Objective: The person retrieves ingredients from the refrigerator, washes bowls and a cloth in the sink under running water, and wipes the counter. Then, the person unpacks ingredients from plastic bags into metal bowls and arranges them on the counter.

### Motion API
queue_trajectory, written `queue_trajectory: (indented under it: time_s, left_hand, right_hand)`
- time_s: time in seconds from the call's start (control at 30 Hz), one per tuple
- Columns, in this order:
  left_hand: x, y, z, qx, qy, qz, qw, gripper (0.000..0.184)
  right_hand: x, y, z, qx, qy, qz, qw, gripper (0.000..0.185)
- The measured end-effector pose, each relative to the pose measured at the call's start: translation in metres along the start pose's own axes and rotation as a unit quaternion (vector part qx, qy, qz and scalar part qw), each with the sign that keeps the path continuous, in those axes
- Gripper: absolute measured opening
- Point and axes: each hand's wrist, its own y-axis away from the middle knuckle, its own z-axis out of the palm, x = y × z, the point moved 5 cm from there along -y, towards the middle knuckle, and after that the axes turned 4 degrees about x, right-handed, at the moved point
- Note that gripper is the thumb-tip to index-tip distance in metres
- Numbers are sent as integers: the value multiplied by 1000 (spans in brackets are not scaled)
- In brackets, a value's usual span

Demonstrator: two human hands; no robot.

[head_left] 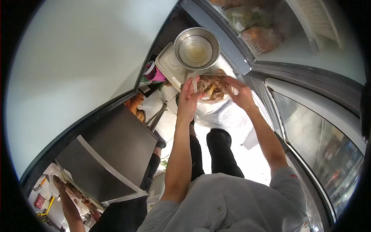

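Observation:
A clear plastic bag holding brown, meat-like pieces hangs between my hands, its mouth spread so that the pieces show. On its left side, my left hand is closed on the plastic, with thumb and fingers at the rim. My right hand grips the opposite side of the bag with bent fingers. Just beyond the bag stands a round steel bowl, with rings of metal inside and a pale bottom. A white rectangular tray or lid lies partly under the bowl.
At right is a glass-doored fridge; bagged produce sits behind glass above. A steel cabinet stands to the left, near a pink container. At lower left, another person's arm reaches beside plastic-wrapped items.

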Motion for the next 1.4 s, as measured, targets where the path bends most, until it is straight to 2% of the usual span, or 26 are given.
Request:
queue_trajectory:
  time_s: [0.07, 0.1, 0.13, 0.17, 0.2, 0.23, 0.27, 0.3, 0.33, 0.37, 0.4, 0.47, 0.53, 0.57, 0.6, 0.67, 0.7, 0.8, 0.93, 1.0, 1.03, 1.17, 1.2, 1.23, 1.27, 1.4]
  left_hand:
    - [-3, 3, -3, -12, 4, 12, 1000, 62]
    - [-3, 5, 2, -12, -2, 20, 1000, 61]
    - [-2, 6, 7, -12, -9, 29, 999, 61]
    - [-3, 7, 9, -26, -24, 23, 999, 61]
    - [-2, 7, 7, -37, -41, 19, 998, 61]
    - [-2, 10, 2, -43, -60, 12, 997, 61]
    - [-1, 12, -4, -62, -55, 9, 997, 61]
    - [0, 13, -9, -75, -46, 0, 996, 59]
    - [0, 12, -14, -90, -34, -11, 995, 56]
    - [-3, 9, -24, -85, -125, -16, 988, 49]
    - [-8, 6, -38, -88, -65, -34, 993, 46]
    - [-20, -6, -79, -99, 54, -62, 992, 40]
    - [-52, -19, -143, 129, 49, -71, 988, 31]
    - [-75, -25, -173, 225, 34, -76, 971, 28]
    - [-100, -32, -206, 319, 18, -77, 944, 26]
    - [-183, -58, -283, 240, -44, -98, 965, 28]
    - [-211, -71, -308, 198, -61, -104, 973, 25]
    - [-201, -103, -285, 228, -4, -67, 971, 23]
    - [-207, -146, -318, 232, 11, -63, 971, 25]
    - [-210, -159, -339, 232, 9, -63, 971, 26]
    - [-210, -162, -347, 234, 7, -69, 970, 26]
    - [-225, -187, -372, 238, -3, -75, 968, 28]
    - [-229, -196, -376, 237, -5, -77, 969, 29]
    - [-235, -209, -376, 236, -11, -78, 969, 29]
    - [-240, -219, -377, 233, -16, -77, 969, 30]
    - [-252, -246, -384, 233, -48, -86, 967, 32]
  right_hand:
    - [-28, 3, -32, 178, 230, 7, 957, 56]
    - [-3, 5, -21, 137, 102, 143, 975, 56]
    - [29, 12, 1, 93, -31, 274, 957, 55]
    - [58, 22, 29, 45, -164, 394, 903, 54]
    - [76, 34, 43, 123, -325, 329, 878, 54]
    - [93, 50, 48, 193, -476, 256, 819, 55]
    - [94, 45, 28, 211, -441, 175, 855, 54]
    - [85, 41, 7, 259, -483, 210, 810, 36]
    - [38, 30, -26, 322, -413, 162, 836, 16]
    - [40, 30, -32, 362, -387, 220, 819, 13]
    - [36, 32, -31, 361, -359, 253, 823, 19]
    - [32, 33, -16, 298, -104, 166, 934, 34]
    - [40, 39, 24, 251, -16, 177, 952, 50]
    - [41, 47, 42, 227, -278, 412, 838, 54]
    - [32, 42, 49, 232, -325, 425, 812, 52]
    - [46, 43, 67, 263, -335, 322, 845, 39]
    - [41, 43, 69, 287, -311, 328, 844, 33]
    - [33, 43, 81, 349, -303, 329, 824, 26]
    - [52, 58, 109, 431, -341, 340, 763, 28]
    - [64, 72, 123, 496, -338, 385, 701, 32]
    - [68, 76, 126, 497, -326, 395, 700, 28]
    - [77, 97, 121, 465, -263, 425, 731, 32]
    - [75, 102, 117, 435, -118, 394, 801, 35]
    - [71, 108, 115, 413, 42, 359, 836, 39]
    - [69, 113, 113, 413, 115, 346, 834, 38]
    - [71, 123, 114, 455, 55, 366, 810, 35]
